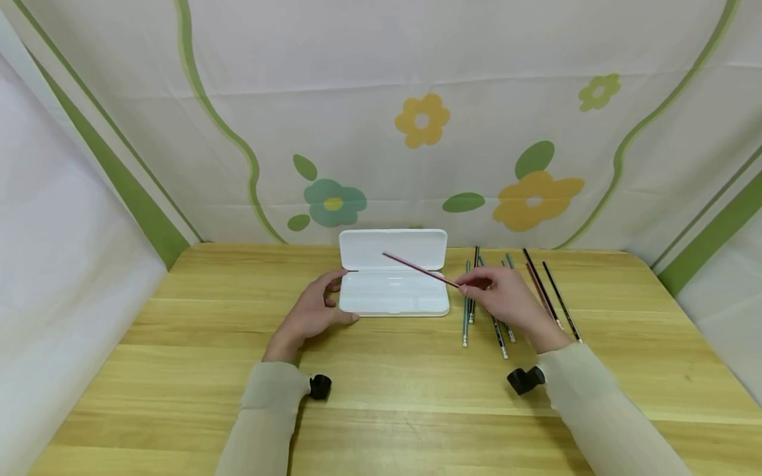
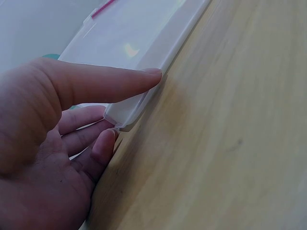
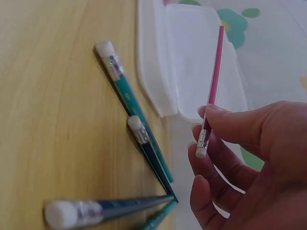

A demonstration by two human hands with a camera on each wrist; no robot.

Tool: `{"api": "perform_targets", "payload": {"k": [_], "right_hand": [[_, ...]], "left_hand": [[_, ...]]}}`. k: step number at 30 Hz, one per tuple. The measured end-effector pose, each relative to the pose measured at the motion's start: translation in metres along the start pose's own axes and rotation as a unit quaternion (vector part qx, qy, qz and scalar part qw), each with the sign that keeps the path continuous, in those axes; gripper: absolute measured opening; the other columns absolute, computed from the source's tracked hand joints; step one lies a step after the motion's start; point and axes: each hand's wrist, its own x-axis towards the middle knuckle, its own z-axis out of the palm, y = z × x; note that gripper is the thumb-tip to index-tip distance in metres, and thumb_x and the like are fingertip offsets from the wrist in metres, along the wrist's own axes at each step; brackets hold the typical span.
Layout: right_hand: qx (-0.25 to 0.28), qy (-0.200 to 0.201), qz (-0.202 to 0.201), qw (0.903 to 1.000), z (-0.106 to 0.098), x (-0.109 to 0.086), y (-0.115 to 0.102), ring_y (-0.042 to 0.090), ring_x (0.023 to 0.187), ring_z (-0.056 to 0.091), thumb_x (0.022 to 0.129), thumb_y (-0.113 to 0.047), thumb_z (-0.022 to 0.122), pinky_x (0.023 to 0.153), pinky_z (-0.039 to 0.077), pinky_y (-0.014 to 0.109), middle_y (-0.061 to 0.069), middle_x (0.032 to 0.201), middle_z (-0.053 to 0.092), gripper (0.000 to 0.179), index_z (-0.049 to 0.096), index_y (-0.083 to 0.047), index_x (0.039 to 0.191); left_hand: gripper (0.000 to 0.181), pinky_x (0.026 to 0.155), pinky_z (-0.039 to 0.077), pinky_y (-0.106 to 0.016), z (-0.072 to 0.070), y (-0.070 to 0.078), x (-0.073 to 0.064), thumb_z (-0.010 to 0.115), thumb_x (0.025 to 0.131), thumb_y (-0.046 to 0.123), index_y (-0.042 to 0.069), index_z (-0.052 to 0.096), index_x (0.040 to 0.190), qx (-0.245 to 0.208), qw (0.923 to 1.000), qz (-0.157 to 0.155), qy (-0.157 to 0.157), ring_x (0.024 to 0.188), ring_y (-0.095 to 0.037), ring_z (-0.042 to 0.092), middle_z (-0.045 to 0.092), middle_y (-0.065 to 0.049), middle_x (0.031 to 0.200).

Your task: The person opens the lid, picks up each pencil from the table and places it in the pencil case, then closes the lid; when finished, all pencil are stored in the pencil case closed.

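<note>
A white pencil case (image 1: 393, 294) lies with its lid (image 1: 381, 241) raised against the wall cloth; no pencil lies in its tray. My left hand (image 1: 312, 307) holds the case's left end, thumb along the front rim and the other fingers at the end and back corner. Between thumb and fingertips, my right hand (image 1: 506, 297) pinches a red pencil (image 3: 216, 72) near its white eraser. The pencil's far end points left, above the case's right part. Several loose pencils (image 1: 466, 311) in blue-green and black lie beneath and beside the right hand.
Right of the right hand are another red pencil (image 1: 538, 285) and black pencils (image 1: 561, 301), erasers toward me. The wooden table (image 1: 393, 410) ends at a flower-printed cloth (image 1: 369, 132) behind the case. Dark wrist cameras (image 1: 320, 387) sit at both cuffs.
</note>
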Motion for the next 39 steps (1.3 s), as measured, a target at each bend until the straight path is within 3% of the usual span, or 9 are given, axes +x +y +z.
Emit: {"api": "perform_targets", "payload": {"k": [7, 16, 28, 35, 39], "right_hand": [[-0.030, -0.018, -0.040, 0.9986, 0.017, 0.018, -0.011, 0.018, 0.086, 0.064, 0.100, -0.009, 0.076, 0.075, 0.051, 0.033, 0.009, 0.104, 0.079, 0.012, 0.085, -0.011, 0.108], [-0.049, -0.049, -0.063, 0.9956, 0.031, 0.041, -0.018, 0.017, 0.085, 0.064, 0.099, -0.009, 0.076, 0.079, 0.052, 0.033, 0.004, 0.100, 0.078, 0.012, 0.085, -0.013, 0.106], [-0.037, -0.063, -0.047, 0.9962, 0.042, 0.048, -0.025, 0.019, 0.086, 0.061, 0.098, -0.006, 0.075, 0.077, 0.050, 0.032, 0.004, 0.097, 0.072, 0.014, 0.086, -0.012, 0.104], [-0.029, -0.073, -0.038, 0.9962, 0.043, 0.051, -0.028, 0.019, 0.089, 0.062, 0.098, -0.004, 0.075, 0.079, 0.050, 0.032, 0.005, 0.100, 0.075, 0.015, 0.087, -0.012, 0.103], [-0.027, -0.087, -0.036, 0.9952, 0.044, 0.052, -0.028, 0.020, 0.093, 0.063, 0.099, -0.003, 0.073, 0.081, 0.050, 0.032, 0.007, 0.104, 0.077, 0.017, 0.086, -0.012, 0.103]], "left_hand": [[0.092, 0.103, 0.045, -0.039, 0.000, 0.000, 0.001, 0.089, 0.084, 0.010, 0.009, 0.042, 0.163, -0.003, 1.0000, -0.009, 0.001, 0.116, -0.033, 0.060, 0.058, -0.020, 0.150], [0.092, 0.101, 0.044, -0.038, 0.000, -0.001, 0.002, 0.089, 0.083, 0.010, 0.013, 0.043, 0.163, -0.007, 0.9998, -0.017, 0.001, 0.114, -0.031, 0.058, 0.058, -0.017, 0.149], [0.094, 0.100, 0.046, -0.038, 0.001, -0.003, 0.001, 0.090, 0.083, 0.012, 0.014, 0.042, 0.164, -0.006, 0.9997, -0.022, 0.000, 0.118, -0.032, 0.058, 0.058, -0.017, 0.149], [0.093, 0.104, 0.047, -0.045, -0.001, -0.003, -0.001, 0.090, 0.084, 0.014, 0.017, 0.042, 0.164, -0.004, 0.9995, -0.030, 0.002, 0.123, -0.035, 0.056, 0.055, -0.017, 0.150], [0.093, 0.101, 0.047, -0.042, 0.000, -0.003, -0.001, 0.090, 0.084, 0.014, 0.016, 0.042, 0.164, -0.007, 0.9994, -0.034, 0.001, 0.120, -0.034, 0.055, 0.055, -0.017, 0.149]]}}
